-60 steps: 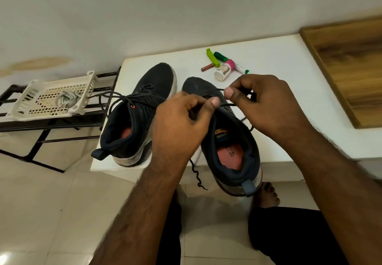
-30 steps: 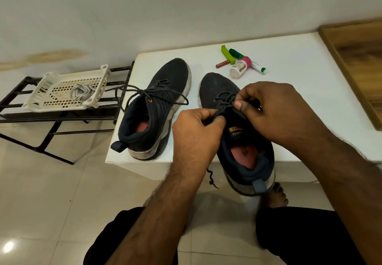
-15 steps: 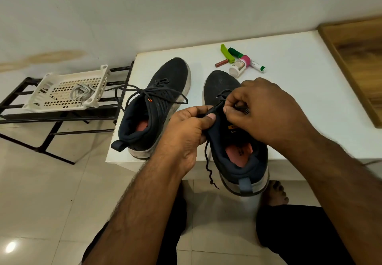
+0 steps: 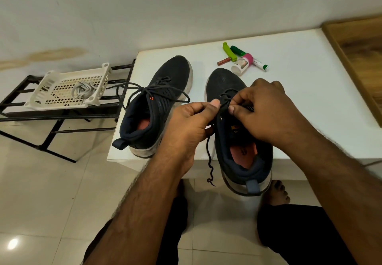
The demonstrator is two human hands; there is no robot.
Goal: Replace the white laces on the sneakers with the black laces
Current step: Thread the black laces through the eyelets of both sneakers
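Observation:
Two dark sneakers stand on a white table (image 4: 289, 91), toes toward the wall. The left sneaker (image 4: 157, 103) carries a black lace (image 4: 144, 91) whose loose ends spread over its tongue. Over the tongue of the right sneaker (image 4: 231, 124), whose heel overhangs the table's front edge, my left hand (image 4: 192, 124) pinches that shoe's black lace (image 4: 209, 161) between thumb and finger. One end of this lace dangles below the edge. My right hand (image 4: 262, 109) pinches the same lace at the upper eyelets. The white laces (image 4: 82, 91) lie bundled in a white plastic basket (image 4: 68, 91).
The basket rests on a black metal rack (image 4: 62, 118) left of the table. A green clip, a small bottle (image 4: 241, 63), a green marker and a brown stick lie at the table's back. A wooden panel (image 4: 361, 58) borders the right. My legs and a bare foot (image 4: 277, 192) are below.
Both hands have stayed on the right sneaker's lace and moved slightly toward its toe. The lace's loose end now hangs straight below the table edge. The camera shifted a little.

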